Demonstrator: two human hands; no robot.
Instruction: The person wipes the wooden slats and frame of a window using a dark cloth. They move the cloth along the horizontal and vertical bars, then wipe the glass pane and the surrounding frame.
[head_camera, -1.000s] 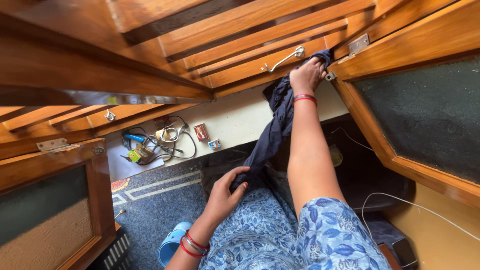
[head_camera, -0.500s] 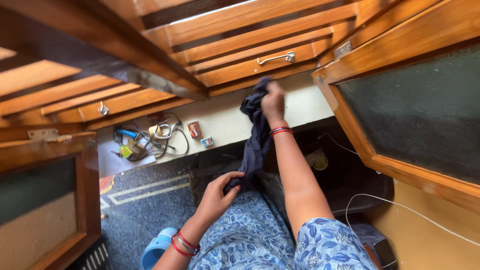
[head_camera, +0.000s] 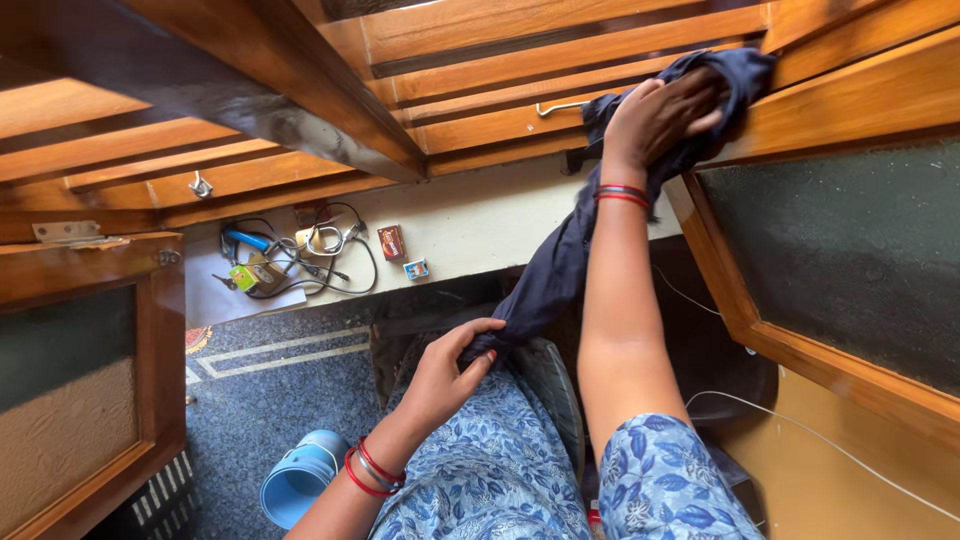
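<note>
The right hand (head_camera: 665, 115) presses a dark cloth (head_camera: 560, 260) against the window frame's top edge (head_camera: 850, 95), grip clamped on it; the left hand (head_camera: 450, 370) pinches the cloth's lower end above the sill (head_camera: 470, 230).

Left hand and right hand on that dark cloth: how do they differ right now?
The right hand is raised with the arm stretched out, pressing the top of the dark cloth against the wooden window frame; the left hand sits low by the lap, pinching the cloth's bottom end. The right hand lies spread over bunched fabric, while the left hand's fingers are curled round a narrow twist. Both wear red bangles and grip the same cloth.
</note>
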